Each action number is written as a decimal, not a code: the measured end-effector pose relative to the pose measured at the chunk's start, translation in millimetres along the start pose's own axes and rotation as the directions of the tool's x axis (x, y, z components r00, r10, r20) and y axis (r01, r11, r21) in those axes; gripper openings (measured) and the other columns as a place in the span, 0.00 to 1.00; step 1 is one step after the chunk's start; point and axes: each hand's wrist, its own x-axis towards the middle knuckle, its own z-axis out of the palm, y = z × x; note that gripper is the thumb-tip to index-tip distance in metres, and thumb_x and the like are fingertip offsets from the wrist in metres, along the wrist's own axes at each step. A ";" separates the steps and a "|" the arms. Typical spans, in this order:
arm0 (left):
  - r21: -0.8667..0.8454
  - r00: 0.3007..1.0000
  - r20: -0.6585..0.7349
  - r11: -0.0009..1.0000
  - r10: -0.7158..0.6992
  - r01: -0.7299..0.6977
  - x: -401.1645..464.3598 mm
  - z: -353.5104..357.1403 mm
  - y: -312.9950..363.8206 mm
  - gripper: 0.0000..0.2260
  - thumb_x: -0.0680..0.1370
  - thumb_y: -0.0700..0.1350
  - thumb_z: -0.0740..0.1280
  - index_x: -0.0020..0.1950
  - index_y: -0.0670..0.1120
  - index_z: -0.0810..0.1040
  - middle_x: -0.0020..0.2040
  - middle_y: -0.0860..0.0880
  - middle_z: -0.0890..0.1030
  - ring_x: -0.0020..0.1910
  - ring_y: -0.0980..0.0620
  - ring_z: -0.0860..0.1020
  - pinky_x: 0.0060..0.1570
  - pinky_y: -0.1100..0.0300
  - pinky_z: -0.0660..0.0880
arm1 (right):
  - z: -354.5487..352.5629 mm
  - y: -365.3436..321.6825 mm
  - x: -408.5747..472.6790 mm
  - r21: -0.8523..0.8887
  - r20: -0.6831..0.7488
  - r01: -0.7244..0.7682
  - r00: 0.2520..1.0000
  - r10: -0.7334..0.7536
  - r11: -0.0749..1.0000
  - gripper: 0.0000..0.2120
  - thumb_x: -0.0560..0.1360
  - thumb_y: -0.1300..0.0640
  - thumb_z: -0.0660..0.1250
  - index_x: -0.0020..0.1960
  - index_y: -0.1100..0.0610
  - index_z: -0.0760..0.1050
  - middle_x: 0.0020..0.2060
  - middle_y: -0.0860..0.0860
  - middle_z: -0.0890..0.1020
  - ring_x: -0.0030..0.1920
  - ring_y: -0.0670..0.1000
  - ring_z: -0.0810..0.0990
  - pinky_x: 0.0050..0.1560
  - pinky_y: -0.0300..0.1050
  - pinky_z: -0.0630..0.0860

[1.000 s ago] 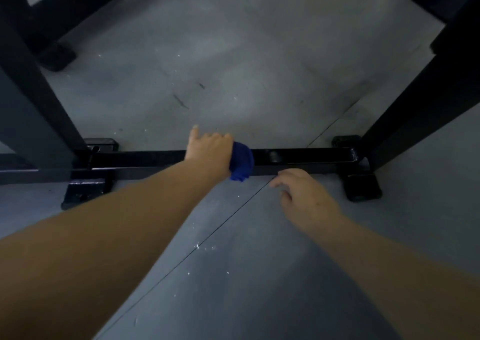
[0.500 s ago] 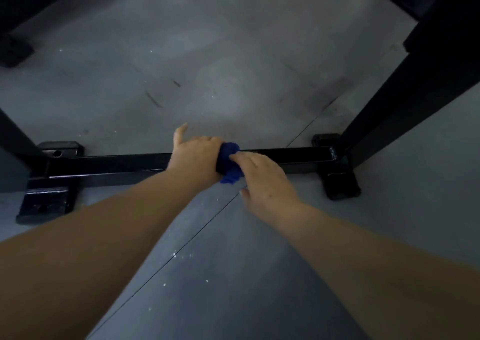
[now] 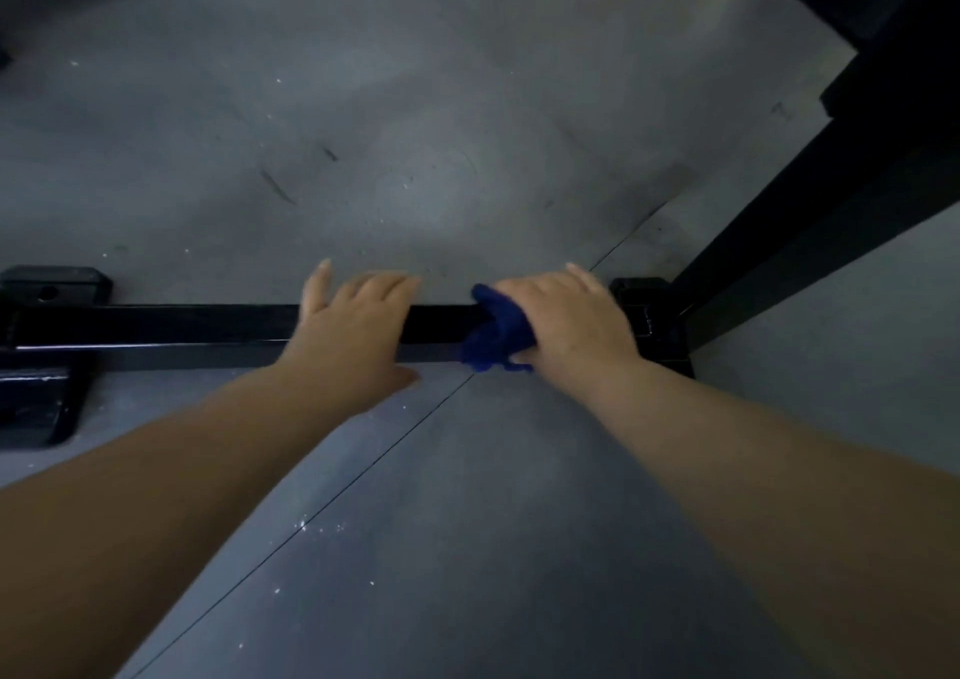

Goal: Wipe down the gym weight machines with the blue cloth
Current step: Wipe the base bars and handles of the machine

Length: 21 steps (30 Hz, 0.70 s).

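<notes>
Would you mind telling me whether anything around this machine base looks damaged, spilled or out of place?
Nothing looks damaged. The only oddities are white specks scattered on the grey floor near the seam, and dark scuff marks beyond the black base bar.

Grey scuffed floor [image 3: 426, 107] with a thin seam [image 3: 363, 470] and pale specks [image 3: 317, 527], perhaps dust.
</notes>
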 end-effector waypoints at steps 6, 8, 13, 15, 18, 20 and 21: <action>0.133 0.992 -0.092 0.986 -0.090 0.102 -28.4 18.3 -18.5 0.37 0.77 0.45 0.68 0.80 0.49 0.49 0.72 0.45 0.63 0.71 0.42 0.64 0.72 0.39 0.59 | -5.3 10.4 -5.6 -0.204 0.084 -0.188 0.975 0.208 0.961 0.23 0.72 0.56 0.72 0.64 0.52 0.69 0.60 0.52 0.74 0.62 0.55 0.69 0.60 0.48 0.66; 0.101 0.990 -0.087 0.988 -0.111 0.120 -22.3 15.2 -8.3 0.35 0.78 0.45 0.67 0.79 0.48 0.50 0.72 0.45 0.60 0.70 0.43 0.64 0.72 0.38 0.59 | -0.8 -12.5 2.1 -0.099 0.110 -0.092 0.989 0.102 0.991 0.30 0.71 0.61 0.72 0.69 0.50 0.66 0.61 0.53 0.72 0.63 0.56 0.68 0.57 0.49 0.68; 0.080 0.970 -0.223 0.990 -0.093 0.113 -37.5 15.8 -13.3 0.34 0.73 0.45 0.73 0.75 0.46 0.61 0.63 0.44 0.67 0.61 0.44 0.69 0.56 0.49 0.75 | -4.8 32.4 -18.0 -0.306 0.119 -0.109 0.981 0.152 0.946 0.27 0.73 0.58 0.69 0.69 0.49 0.65 0.61 0.51 0.73 0.62 0.55 0.70 0.67 0.48 0.63; 0.107 0.965 -0.251 0.989 -0.074 0.103 -47.0 27.6 -21.3 0.37 0.68 0.43 0.77 0.74 0.44 0.65 0.61 0.43 0.69 0.59 0.42 0.70 0.57 0.44 0.75 | -7.2 39.6 -21.2 -0.497 0.163 -0.183 0.941 0.298 0.848 0.26 0.73 0.58 0.68 0.68 0.53 0.65 0.60 0.54 0.73 0.62 0.56 0.70 0.67 0.48 0.62; 0.141 0.967 -0.250 0.986 -0.049 0.087 -50.7 38.3 -20.7 0.42 0.64 0.41 0.79 0.74 0.41 0.65 0.61 0.42 0.70 0.61 0.41 0.69 0.61 0.39 0.73 | -3.0 14.6 -1.5 -0.347 0.168 -0.218 0.942 0.289 0.912 0.26 0.74 0.59 0.69 0.69 0.55 0.65 0.61 0.57 0.73 0.62 0.59 0.71 0.54 0.50 0.68; 0.147 0.970 -0.237 0.986 -0.048 0.084 -49.0 38.0 -18.2 0.42 0.64 0.41 0.78 0.75 0.40 0.64 0.62 0.42 0.69 0.62 0.41 0.69 0.62 0.40 0.73 | 1.1 12.3 -3.6 -0.176 0.137 -0.174 0.970 0.199 0.969 0.30 0.74 0.62 0.68 0.72 0.54 0.61 0.62 0.56 0.72 0.63 0.59 0.70 0.54 0.50 0.71; 0.148 0.973 -0.228 0.986 -0.043 0.078 -48.7 36.0 -18.8 0.42 0.65 0.42 0.78 0.75 0.40 0.63 0.62 0.42 0.69 0.63 0.41 0.68 0.62 0.41 0.73 | 1.2 18.1 -10.7 -0.124 0.106 -0.166 0.978 0.180 0.978 0.27 0.75 0.61 0.66 0.72 0.52 0.62 0.62 0.55 0.72 0.64 0.57 0.70 0.55 0.50 0.73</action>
